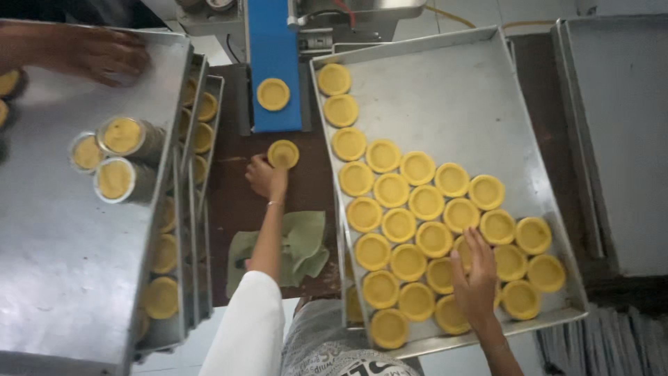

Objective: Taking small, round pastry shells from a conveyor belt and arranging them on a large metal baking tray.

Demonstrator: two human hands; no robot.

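Left hand (266, 175) pinching a yellow pastry shell (283, 154) below the blue conveyor (275, 63); right hand (474, 278), fingers spread, resting on shells in the metal tray (487, 90); transfer to the tray seemingly calls for an empty spot.

The left hand (266, 177) sits just left of the frame's centre, its arm running straight up from the bottom edge, white sleeve to the elbow, forearm bare, thin band at the wrist. Its fingers are curled, fingertips pinched at the upper right. The right hand (474, 278) lies lower right, palm down, fingers spread and pointing up-frame, bare forearm leaving the bottom edge.
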